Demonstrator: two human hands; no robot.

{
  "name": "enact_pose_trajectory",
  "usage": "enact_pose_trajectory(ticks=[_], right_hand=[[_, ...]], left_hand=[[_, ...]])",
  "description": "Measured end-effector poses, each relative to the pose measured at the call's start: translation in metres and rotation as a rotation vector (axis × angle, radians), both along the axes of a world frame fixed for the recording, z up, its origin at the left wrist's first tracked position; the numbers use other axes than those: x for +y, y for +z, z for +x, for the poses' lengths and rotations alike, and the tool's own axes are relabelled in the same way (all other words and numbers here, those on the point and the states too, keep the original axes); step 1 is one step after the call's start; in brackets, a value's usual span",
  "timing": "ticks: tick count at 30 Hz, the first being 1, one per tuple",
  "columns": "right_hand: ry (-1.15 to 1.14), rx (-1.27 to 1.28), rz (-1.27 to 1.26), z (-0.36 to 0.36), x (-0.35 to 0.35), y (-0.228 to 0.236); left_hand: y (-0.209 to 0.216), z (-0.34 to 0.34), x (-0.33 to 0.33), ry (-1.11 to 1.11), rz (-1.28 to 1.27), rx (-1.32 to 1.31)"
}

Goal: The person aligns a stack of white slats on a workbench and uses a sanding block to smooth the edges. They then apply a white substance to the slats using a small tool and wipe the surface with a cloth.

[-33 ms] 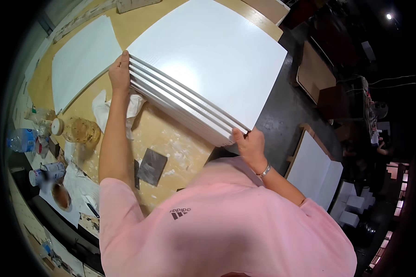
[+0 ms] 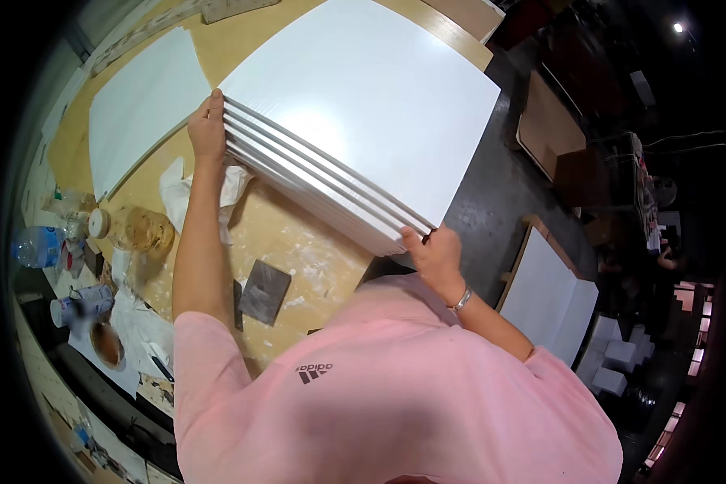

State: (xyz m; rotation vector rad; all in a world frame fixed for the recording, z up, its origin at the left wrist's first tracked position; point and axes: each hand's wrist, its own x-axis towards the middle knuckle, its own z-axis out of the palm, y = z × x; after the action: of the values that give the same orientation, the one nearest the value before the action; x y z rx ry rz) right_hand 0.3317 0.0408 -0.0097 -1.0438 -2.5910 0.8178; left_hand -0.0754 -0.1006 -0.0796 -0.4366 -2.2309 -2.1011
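A tall stack of glossy white panels (image 2: pixel 371 97) stands on the tan worktable, its layered near edge facing me. At the stack's left corner, my left hand (image 2: pixel 207 127) is closed on the upper panels, thumb up along the edge. My right hand (image 2: pixel 436 256) grips the right near corner, its thumb against the panel edges and its other fingers mostly hidden. The upper panels look slightly stepped at the near side. Which of them each hand bears on, I cannot tell.
Left of the stack lie white sheets (image 2: pixel 145 113) and a crumpled white cloth (image 2: pixel 234 187). A jar of amber liquid (image 2: pixel 141 229), a clear bottle (image 2: pixel 39 246) and a brown bowl (image 2: pixel 106 343) stand further left. A dark square block (image 2: pixel 265 292) sits near me. White panels (image 2: pixel 544 298) lean at right.
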Motion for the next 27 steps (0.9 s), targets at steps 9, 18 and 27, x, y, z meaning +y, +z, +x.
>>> enact_pose_trajectory(ticks=[9, 18, 27], right_hand=[[0.122, -0.352, 0.141, -0.007, -0.009, 0.020], [0.035, -0.130, -0.022, -0.006, -0.006, 0.012], [0.053, -0.339, -0.088, -0.009, -0.008, 0.022]], left_hand=[[0.010, 0.007, -0.001, -0.003, 0.075, -0.120], [0.004, -0.012, -0.001, -0.037, -0.085, -0.057], [-0.013, 0.007, -0.009, -0.020, 0.126, -0.208]])
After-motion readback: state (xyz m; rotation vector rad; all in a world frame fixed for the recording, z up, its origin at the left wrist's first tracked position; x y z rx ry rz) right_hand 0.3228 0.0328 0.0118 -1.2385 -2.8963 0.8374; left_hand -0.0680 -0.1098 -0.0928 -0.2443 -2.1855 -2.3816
